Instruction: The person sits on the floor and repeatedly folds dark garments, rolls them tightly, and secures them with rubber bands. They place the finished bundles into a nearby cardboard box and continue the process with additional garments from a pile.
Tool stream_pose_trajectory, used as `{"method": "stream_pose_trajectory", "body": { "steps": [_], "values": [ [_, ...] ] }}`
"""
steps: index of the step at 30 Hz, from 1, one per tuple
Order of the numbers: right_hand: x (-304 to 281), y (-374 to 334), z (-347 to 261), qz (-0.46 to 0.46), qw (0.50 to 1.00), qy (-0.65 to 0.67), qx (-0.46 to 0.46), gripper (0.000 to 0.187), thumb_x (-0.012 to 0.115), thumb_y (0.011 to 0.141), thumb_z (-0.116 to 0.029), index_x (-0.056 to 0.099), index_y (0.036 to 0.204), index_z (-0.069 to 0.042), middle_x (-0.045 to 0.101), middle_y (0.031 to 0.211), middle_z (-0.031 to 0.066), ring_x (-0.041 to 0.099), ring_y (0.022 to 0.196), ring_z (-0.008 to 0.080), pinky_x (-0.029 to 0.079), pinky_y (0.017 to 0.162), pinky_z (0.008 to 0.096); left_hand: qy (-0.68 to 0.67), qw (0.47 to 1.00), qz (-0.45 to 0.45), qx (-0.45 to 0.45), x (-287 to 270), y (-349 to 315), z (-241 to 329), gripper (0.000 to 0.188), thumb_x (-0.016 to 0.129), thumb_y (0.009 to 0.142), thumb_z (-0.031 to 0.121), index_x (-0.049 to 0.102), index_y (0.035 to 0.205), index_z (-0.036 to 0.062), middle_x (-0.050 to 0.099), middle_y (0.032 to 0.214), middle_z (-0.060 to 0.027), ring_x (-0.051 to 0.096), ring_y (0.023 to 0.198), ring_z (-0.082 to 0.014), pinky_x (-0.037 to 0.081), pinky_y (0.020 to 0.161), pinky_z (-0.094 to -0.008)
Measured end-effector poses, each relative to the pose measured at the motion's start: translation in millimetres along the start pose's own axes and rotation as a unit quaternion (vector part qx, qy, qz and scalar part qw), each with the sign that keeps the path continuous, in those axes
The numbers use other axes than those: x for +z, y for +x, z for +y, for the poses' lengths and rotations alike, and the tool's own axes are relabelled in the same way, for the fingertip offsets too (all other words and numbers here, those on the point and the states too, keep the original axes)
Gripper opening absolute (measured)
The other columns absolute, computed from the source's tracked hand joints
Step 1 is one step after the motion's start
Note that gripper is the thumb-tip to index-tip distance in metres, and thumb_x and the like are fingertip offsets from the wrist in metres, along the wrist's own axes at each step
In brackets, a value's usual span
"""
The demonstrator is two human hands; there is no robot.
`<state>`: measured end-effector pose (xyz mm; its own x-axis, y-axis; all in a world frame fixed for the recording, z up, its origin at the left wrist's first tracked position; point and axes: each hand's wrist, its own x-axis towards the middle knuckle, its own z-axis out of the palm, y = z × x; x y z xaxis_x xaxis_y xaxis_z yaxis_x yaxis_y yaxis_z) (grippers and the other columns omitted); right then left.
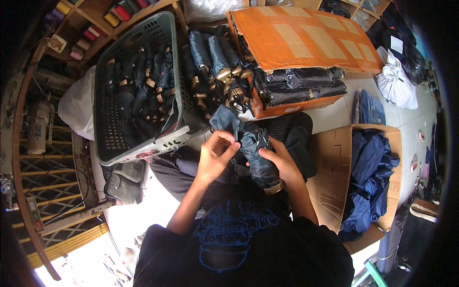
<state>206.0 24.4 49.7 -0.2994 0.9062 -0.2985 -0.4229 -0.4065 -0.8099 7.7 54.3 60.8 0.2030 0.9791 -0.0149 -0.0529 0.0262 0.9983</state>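
Note:
A folding umbrella (260, 165) of dark blue-green cloth lies across my lap, its light-coloured handle end pointing toward me. My right hand (282, 160) wraps round its side, thumb on top. Thumb and forefinger of my left hand (217, 155) pinch at the edge of the umbrella's cloth near its far end; whether it is a fold or a strap cannot be made out. Just beyond lies a piece of dark blue-grey cloth (223, 118). Farther off, several rolled umbrellas (217, 55) are heaped on the floor, many with pale handle ends showing.
At left stands a dark plastic basket (184, 131) holding many folded umbrellas. An orange carton (287, 40) with black wrapped bundles sits ahead. On the right, an open cardboard box (330, 158) holds blue cloth (366, 177). Thread spools (112, 19) fill the shelf at back left.

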Motion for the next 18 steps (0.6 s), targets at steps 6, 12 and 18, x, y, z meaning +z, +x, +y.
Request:
{"method": "stream_pose_trajectory", "body": {
  "steps": [6,12,18],
  "values": [
    [4.9,-8.1,-20.3,-0.028,0.998,0.049,0.03,0.063,0.069,0.073,-0.027,0.049,0.123,0.004,0.064,0.098,0.0157,0.069,0.073,0.0269,0.059,0.064,0.035,0.042,0.999,-0.019,0.01,-5.0,-3.2,-13.4,0.011,0.065,0.085,-0.006,0.059,0.093,0.0006,0.06,0.089,-0.0021,0.058,0.084,-0.0087,0.046,0.077,-0.0238],
    [-0.2,-7.6,-34.7,-0.199,0.978,-0.058,-0.007,0.071,0.066,0.067,-0.035,0.052,0.126,0.002,0.062,0.11,0.011,0.062,0.094,0.0199,0.048,0.085,0.0321,0.165,0.982,-0.051,0.073,-11.8,-0.2,-10.7,0.009,0.063,0.085,-0.005,0.058,0.091,-0.001,0.06,0.088,-0.0034,0.058,0.078,-0.0092,0.047,0.072,-0.0241],
    [1.8,-2.3,-28.8,-0.167,0.979,-0.113,-0.001,0.071,0.067,0.07,-0.033,0.05,0.129,0.002,0.06,0.112,0.0102,0.06,0.096,0.0182,0.047,0.087,0.0306,0.078,0.996,-0.029,0.039,-17.9,-4.5,2.7,0.009,0.062,0.084,-0.006,0.057,0.089,-0.0008,0.059,0.085,-0.004,0.058,0.079,-0.0099,0.047,0.072,-0.0247]
  ]
}}
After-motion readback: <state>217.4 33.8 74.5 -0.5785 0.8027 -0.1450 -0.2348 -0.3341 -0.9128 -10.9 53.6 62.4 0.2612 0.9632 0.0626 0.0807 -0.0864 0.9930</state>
